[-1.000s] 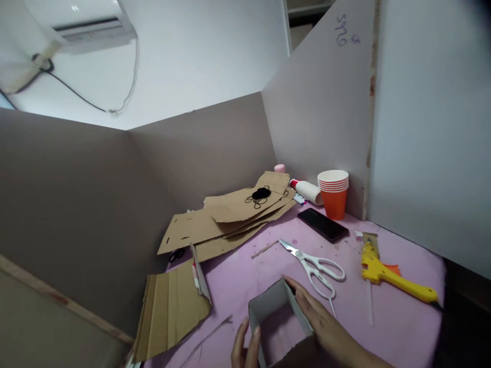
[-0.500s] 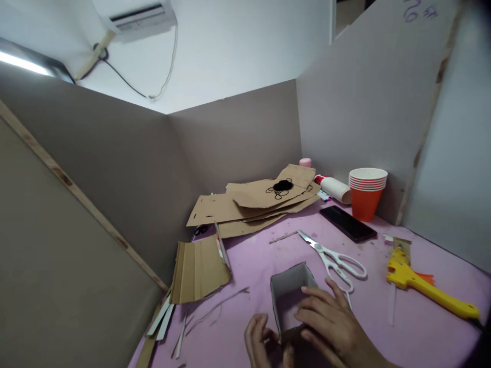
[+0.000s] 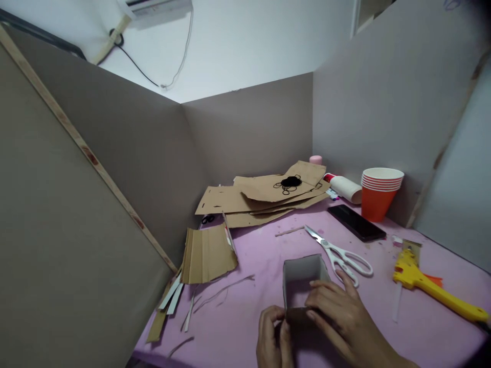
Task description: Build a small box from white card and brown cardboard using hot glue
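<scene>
A small bottomless cardboard frame [image 3: 303, 268], grey inside and brown on its near face, stands on the pink tabletop in front of me. The tabletop shows through it. My left hand [image 3: 270, 335] pinches its near left corner between thumb and bent fingers. From the right, my right hand [image 3: 339, 312] grips the near wall, its fingers reaching over the top edge and its thumb in front. The right hand hides the frame's near right corner. Just beyond that hand lie white-handled scissors [image 3: 341, 255] with their blades apart.
A yellow glue gun [image 3: 429, 286], a black phone [image 3: 356, 223] and stacked orange cups [image 3: 379, 197] occupy the right side. Cardboard sheets [image 3: 253, 197] lie at the back with black bands [image 3: 290, 182]. A bent cardboard piece [image 3: 209, 253] and thin strips [image 3: 174, 299] are at left. Grey partitions [image 3: 253, 133] enclose the table.
The view has shifted, so most things sit further right or left in it. My left fingers have closed onto the frame's near left corner, and the near wall shows more clearly.
</scene>
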Demonstrator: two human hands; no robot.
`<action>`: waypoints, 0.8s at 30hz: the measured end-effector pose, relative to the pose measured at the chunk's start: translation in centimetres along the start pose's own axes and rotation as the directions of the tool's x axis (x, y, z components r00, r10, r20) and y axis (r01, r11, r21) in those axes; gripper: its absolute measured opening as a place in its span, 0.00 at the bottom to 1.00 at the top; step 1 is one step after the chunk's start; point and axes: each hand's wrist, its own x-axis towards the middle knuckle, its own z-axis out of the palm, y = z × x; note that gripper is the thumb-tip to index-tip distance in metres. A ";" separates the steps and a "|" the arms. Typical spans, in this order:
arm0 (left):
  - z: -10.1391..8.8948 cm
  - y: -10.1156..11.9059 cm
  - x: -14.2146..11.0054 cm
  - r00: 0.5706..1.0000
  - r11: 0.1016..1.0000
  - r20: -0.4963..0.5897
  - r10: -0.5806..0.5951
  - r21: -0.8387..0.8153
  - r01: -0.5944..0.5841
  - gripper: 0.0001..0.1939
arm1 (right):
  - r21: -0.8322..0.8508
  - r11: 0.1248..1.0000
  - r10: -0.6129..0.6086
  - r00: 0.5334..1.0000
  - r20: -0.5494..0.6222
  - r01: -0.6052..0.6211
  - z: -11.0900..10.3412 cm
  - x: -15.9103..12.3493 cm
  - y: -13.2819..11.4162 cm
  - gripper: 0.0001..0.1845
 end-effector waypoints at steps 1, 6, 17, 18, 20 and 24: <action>0.0 -0.2 0.0 1.000 1.000 0.007 -0.014 -0.017 0.014 0.12 | 0.005 1.000 0.005 1.000 0.004 -0.005 0.0 0.1 -0.1 0.09; 0.1 -0.8 -0.3 0.997 0.997 0.035 -0.063 -0.046 0.064 0.12 | 0.005 1.000 0.008 0.999 -0.034 -0.008 0.4 0.3 -0.5 0.11; 1.0 -1.8 -0.6 0.996 0.992 -0.036 -0.085 0.093 0.088 0.18 | -0.072 0.997 -0.023 0.995 -0.100 0.016 0.5 0.1 -0.3 0.11; 1.3 -2.2 -0.9 0.995 0.989 -0.042 -0.090 0.113 0.094 0.20 | -0.088 0.996 -0.039 0.994 -0.106 0.030 0.5 0.1 -0.1 0.12; 2.0 -3.2 -1.6 0.997 0.985 -0.041 -0.067 0.157 0.073 0.24 | -0.115 0.992 -0.065 0.990 -0.128 0.050 0.7 -0.1 0.2 0.13; 3.2 -4.9 -2.7 0.999 0.985 -0.027 -0.039 0.168 0.043 0.25 | -0.095 0.995 -0.044 0.977 -0.209 0.024 1.3 -0.8 0.6 0.21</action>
